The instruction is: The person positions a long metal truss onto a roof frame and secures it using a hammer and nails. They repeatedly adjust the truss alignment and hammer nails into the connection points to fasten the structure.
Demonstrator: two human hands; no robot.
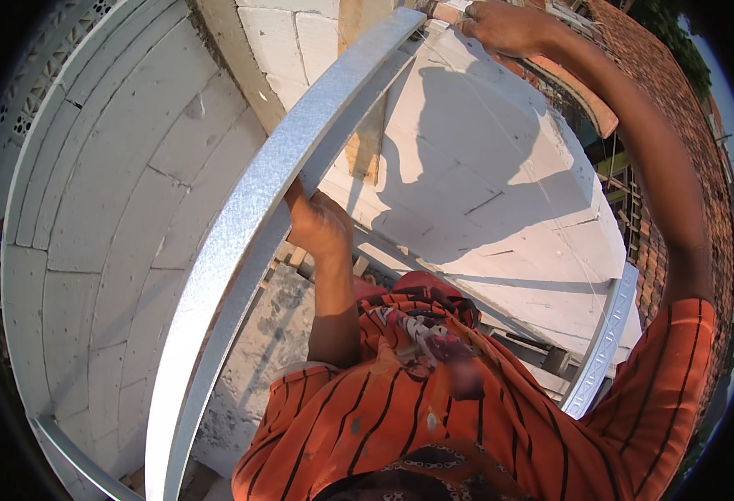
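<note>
A long silver metal channel [262, 175], bent by the lens, runs from the bottom left up to the top of a white block wall [475, 159]. My left hand [318, 221] is closed around it at mid-length, thumb and fingers partly hidden beneath it. My right hand [500, 27] reaches to the wall top, just right of the channel's far end, with curled fingers; what they hold is too small to make out. A curved wooden piece [592, 104] lies below my right forearm, outside the wall.
A tall white block wall [116, 192] stands at left beside a concrete column [258, 92]. Below are a dusty grey slab [242, 367], wood pieces and another metal channel [600, 338] at right. Tiled roofs [659, 58] lie beyond the wall.
</note>
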